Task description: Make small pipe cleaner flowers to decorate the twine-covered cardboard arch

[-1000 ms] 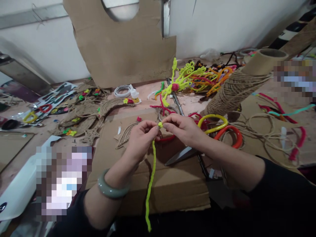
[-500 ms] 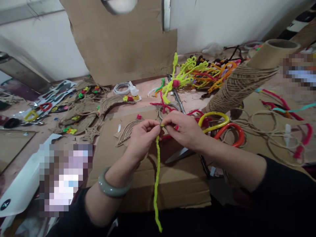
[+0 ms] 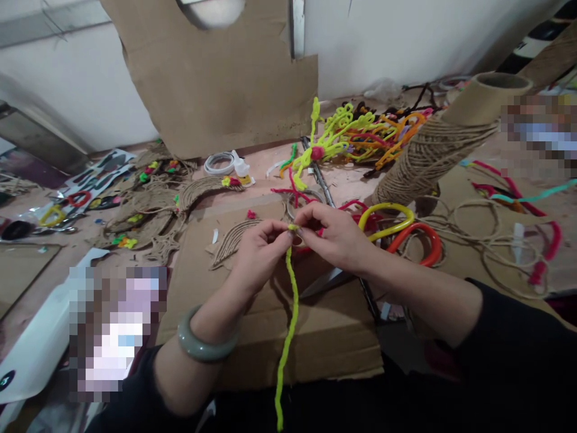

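A lime-green pipe cleaner (image 3: 288,325) hangs down from my two hands towards my lap. My left hand (image 3: 261,249) pinches its top end from the left, with a grey-green bangle (image 3: 205,346) on that wrist. From the right, my right hand (image 3: 336,234) pinches the same tip, fingers pressed together. Both hands hover over a flat cardboard sheet (image 3: 252,355) in front of me.
Scissors with yellow and orange handles (image 3: 401,231) lie right of my hands. A twine-wrapped cardboard cone (image 3: 433,153) lies behind them, near a pile of coloured pipe cleaners (image 3: 360,135). Twine shapes (image 3: 157,204) and a glue bottle (image 3: 243,168) sit at the left, and a big cardboard piece (image 3: 216,78) leans on the wall.
Both hands stay pinched on the tip and have shifted slightly. The hanging green pipe cleaner has swung a little from side to side.
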The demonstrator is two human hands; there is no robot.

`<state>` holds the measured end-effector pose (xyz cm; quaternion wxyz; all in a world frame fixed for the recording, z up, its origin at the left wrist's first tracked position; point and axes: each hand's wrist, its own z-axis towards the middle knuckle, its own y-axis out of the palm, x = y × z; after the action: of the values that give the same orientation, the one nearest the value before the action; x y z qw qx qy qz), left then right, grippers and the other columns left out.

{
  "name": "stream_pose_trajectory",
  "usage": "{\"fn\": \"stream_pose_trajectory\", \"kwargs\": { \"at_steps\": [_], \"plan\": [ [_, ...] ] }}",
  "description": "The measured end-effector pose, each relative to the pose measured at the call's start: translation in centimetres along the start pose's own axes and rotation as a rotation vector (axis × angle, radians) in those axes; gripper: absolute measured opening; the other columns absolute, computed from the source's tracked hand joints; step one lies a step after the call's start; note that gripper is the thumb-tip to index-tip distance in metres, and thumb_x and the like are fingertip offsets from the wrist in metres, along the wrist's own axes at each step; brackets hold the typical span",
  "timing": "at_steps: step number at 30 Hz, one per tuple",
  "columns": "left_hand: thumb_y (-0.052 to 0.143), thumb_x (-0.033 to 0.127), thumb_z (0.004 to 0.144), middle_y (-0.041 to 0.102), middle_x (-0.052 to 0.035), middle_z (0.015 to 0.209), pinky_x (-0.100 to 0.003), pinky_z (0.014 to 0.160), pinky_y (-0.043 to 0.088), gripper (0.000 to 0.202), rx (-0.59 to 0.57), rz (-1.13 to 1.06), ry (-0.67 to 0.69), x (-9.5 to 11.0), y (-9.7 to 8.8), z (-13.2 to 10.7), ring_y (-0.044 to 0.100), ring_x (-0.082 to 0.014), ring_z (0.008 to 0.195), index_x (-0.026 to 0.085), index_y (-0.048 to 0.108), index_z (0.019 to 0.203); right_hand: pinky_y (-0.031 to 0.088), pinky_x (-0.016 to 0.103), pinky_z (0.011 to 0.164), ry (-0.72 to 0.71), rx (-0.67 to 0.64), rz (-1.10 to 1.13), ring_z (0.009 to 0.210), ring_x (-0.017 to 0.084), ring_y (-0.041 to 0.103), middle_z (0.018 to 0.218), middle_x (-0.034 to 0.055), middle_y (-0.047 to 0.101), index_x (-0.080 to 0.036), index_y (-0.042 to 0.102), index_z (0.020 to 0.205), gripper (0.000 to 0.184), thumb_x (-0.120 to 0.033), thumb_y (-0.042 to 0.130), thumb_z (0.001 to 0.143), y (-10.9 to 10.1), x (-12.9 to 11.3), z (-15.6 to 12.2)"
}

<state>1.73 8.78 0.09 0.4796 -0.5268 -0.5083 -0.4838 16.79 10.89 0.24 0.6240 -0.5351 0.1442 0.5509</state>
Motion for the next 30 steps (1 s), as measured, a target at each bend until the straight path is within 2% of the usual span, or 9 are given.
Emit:
{"fn": "stream_pose_trajectory", "kwargs": {
  "at_steps": [7,12,15,20,26,28,30],
  "plan": [
    [0.066,0.021,0.062,0.061,0.0022,0.054,-0.019,0.05,0.042,0.009,0.017,-0.054,-0.026,0.16,0.26,-0.15,0.052,-0.0071,0.049,0.014,0.061,0.063,0.039,0.02,0.059,-0.032,0.055,0.035,0.062,0.009,0.049,0.068,-0.0019,0.055,-0.016,0.052,0.075,0.011,-0.006,0.049,0.07,0.2,0.19,0.06],
    [0.071,0.022,0.06,0.065,0.0005,0.062,-0.02,0.056,0.046,0.017,-0.012,-0.123,-0.035,0.23,0.1,-0.15,0.058,-0.0089,0.056,0.014,0.062,0.073,0.039,0.021,0.057,0.032,-0.014,0.086,0.061,0.009,0.05,0.068,-0.002,0.055,-0.016,0.054,0.079,0.012,-0.008,0.048,0.071,0.21,0.63,0.22],
    [0.072,0.018,0.058,0.064,0.0018,0.062,-0.019,0.057,0.045,0.016,-0.02,-0.132,-0.031,0.27,0.08,-0.05,0.057,-0.0077,0.057,0.014,0.062,0.069,0.04,0.021,0.059,0.022,-0.036,0.119,0.063,0.009,0.051,0.07,-0.0018,0.056,-0.016,0.054,0.079,0.012,-0.008,0.048,0.072,0.14,0.79,0.21],
    [0.07,0.017,0.057,0.062,0.002,0.058,-0.019,0.054,0.043,0.013,-0.034,-0.169,-0.109,0.55,0.25,-0.1,0.054,-0.0067,0.053,0.013,0.062,0.066,0.04,0.02,0.059,-0.018,-0.041,0.149,0.065,0.009,0.051,0.072,-0.0011,0.056,-0.015,0.054,0.079,0.011,-0.007,0.049,0.072,0.17,0.78,0.14],
    [0.07,0.014,0.054,0.06,0.003,0.054,-0.018,0.05,0.04,0.011,-0.013,-0.145,-0.087,0.65,0.0,-0.13,0.051,-0.0056,0.049,0.013,0.061,0.061,0.041,0.02,0.056,0.056,-0.037,0.273,0.063,0.009,0.051,0.071,-0.0013,0.056,-0.016,0.053,0.078,0.005,-0.013,0.05,0.075,0.38,0.97,0.27],
    [0.07,0.015,0.056,0.061,0.0021,0.055,-0.018,0.052,0.041,0.011,-0.047,-0.164,-0.112,0.55,-0.31,-0.01,0.053,-0.0061,0.05,0.012,0.062,0.062,0.043,0.022,0.059,-0.009,-0.054,0.195,0.066,0.01,0.053,0.075,0.0002,0.058,-0.016,0.054,0.081,0.005,-0.015,0.051,0.077,0.15,0.96,0.27],
    [0.07,0.016,0.057,0.061,0.0012,0.056,-0.018,0.052,0.042,0.011,-0.094,-0.202,-0.162,0.52,-0.65,0.11,0.054,-0.0068,0.05,0.012,0.062,0.063,0.044,0.023,0.063,-0.138,-0.079,0.041,0.07,0.011,0.055,0.078,0.0016,0.059,-0.017,0.056,0.084,0.007,-0.014,0.052,0.079,-0.21,0.89,0.24]
  ]
}}
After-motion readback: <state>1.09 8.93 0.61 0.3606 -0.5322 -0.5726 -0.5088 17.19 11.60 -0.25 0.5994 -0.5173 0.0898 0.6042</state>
